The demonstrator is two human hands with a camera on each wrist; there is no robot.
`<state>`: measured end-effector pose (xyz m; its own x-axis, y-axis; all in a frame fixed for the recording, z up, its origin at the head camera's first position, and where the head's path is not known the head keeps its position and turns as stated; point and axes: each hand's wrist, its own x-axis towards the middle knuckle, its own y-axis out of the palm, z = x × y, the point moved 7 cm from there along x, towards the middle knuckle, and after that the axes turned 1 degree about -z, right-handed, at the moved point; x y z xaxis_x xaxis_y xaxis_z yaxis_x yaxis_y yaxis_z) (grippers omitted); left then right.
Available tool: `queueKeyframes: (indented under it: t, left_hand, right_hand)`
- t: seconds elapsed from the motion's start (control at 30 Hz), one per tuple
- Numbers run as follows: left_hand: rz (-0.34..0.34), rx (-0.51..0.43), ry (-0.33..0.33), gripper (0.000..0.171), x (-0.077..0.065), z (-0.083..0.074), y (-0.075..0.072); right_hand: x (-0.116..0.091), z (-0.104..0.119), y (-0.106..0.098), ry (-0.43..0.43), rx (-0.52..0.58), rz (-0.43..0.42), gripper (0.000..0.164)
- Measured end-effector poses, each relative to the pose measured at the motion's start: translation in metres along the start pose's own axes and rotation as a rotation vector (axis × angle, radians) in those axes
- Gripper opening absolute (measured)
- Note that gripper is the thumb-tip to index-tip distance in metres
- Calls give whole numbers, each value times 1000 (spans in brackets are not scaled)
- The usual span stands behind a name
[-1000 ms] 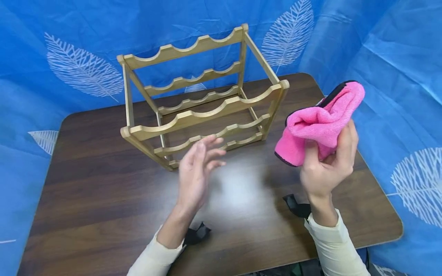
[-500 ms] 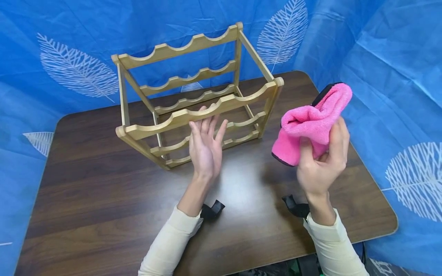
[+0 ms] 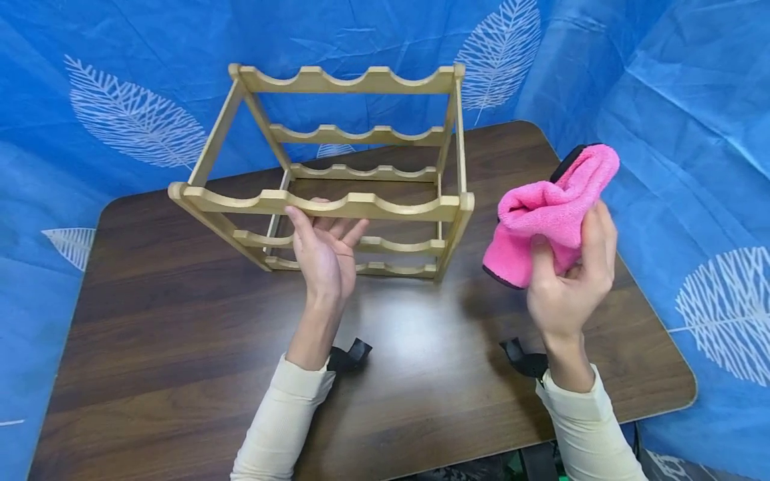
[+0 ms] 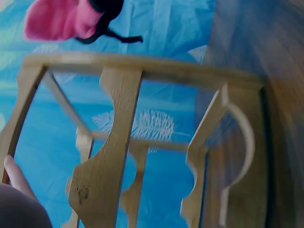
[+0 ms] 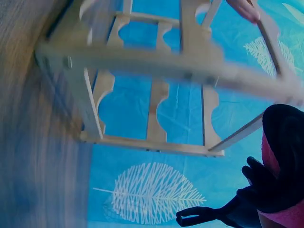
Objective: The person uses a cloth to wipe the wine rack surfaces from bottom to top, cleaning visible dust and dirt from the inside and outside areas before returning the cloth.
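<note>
A wooden wine rack [image 3: 325, 200] with scalloped rails stands on the table, facing nearly straight on. My left hand [image 3: 327, 264] holds its upper front rail, thumb in front and fingers passing behind; the rail hides part of the fingers. In the left wrist view, a finger [image 4: 19, 175] meets the rack's wood at the left edge. To the right of the rack, my right hand [image 3: 568, 294] grips a bunched pink towel [image 3: 550, 214] with black edging, above the tabletop. The right wrist view shows the towel's dark trim and a black loop [image 5: 197, 216], close to the rack.
The brown wood-grain table [image 3: 180, 374] has rounded corners. Blue cloth [image 3: 391, 33] with white leaf prints hangs behind and at both sides. Black wrist mounts [image 3: 351, 354] stick out by both cuffs.
My left hand has moved up to the rack's front rail and taken hold of it. The rack has turned, its front swinging left. The towel stays in my right hand, nearly in place.
</note>
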<state>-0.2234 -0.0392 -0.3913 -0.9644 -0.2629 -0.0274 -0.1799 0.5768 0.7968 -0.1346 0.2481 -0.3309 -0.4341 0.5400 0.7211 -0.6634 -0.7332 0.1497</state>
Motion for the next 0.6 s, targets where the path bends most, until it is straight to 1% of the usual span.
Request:
queueKeyframes:
  t: [0.17,0.23,0.33,0.47,0.6]
  left_hand:
    - [-15,26,-117,53,3,-13,-8]
    - [-6,38,-173,52,3,-18,-9]
    - [32,40,-250,52,4,-25,-9]
    - [94,61,-324,50,7,-31,-6]
    - [129,80,-380,50,12,-35,-5]
  right_hand:
    - [3,0,-1,-11,-8,-7,44]
    - [5,2,0,-15,-9,-8,45]
    - [6,6,2,-42,-10,7,43]
    - [5,14,6,-136,-20,73,39]
    - [3,25,9,-220,-41,172,41]
